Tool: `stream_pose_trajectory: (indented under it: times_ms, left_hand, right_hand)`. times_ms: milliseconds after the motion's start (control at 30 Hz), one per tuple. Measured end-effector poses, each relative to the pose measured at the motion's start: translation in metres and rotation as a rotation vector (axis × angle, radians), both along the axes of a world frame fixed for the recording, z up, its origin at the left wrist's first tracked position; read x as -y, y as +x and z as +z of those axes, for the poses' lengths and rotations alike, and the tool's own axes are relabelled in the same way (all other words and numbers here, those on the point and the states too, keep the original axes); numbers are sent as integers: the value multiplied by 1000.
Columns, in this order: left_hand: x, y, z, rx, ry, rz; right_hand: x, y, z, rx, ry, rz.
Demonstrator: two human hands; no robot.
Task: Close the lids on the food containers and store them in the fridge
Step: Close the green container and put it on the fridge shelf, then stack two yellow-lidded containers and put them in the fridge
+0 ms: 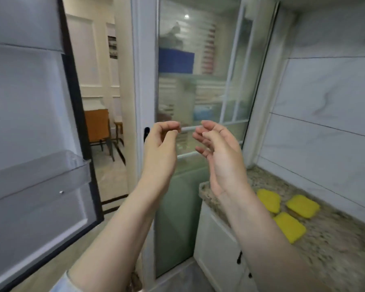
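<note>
Three food containers with yellow lids sit on the granite counter (335, 245) at the lower right: one at the left (269, 200), one behind it to the right (302, 205), one nearest me (289, 227). The fridge door (30, 123) stands open at the left, and its shelves hold nothing that I can see. My left hand (159, 152) and my right hand (219, 157) are raised in mid air in front of a glass door, fingers loosely curled, holding nothing. Both hands are above and to the left of the containers.
A frosted glass door (198, 91) with a white frame stands straight ahead. White cabinets (217, 249) sit under the counter. A marble-look tiled wall (325, 102) runs along the right. Through the doorway at the left I see a wooden chair (97, 125).
</note>
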State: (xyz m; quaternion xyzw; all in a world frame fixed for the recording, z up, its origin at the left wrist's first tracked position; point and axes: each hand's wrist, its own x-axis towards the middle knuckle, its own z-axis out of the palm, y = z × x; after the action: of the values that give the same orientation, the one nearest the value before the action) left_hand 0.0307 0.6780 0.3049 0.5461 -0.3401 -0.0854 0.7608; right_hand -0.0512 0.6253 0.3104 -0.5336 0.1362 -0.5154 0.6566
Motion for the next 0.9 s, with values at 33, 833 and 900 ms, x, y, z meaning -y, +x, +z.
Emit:
stream_pose_trajectory:
  times_ms: [33,833,900]
  left_hand:
    - [12,-1,-3,-8,1,-30]
    - [334,-2,-99,-114,259,-600]
    - [361,-4,-115,-115,293,-607]
  right_hand:
    - [9,-4,-2,-16,11,-31]
    - [269,-44,-86,-182,222,-715]
    - [300,-48,-101,-202,246,-728]
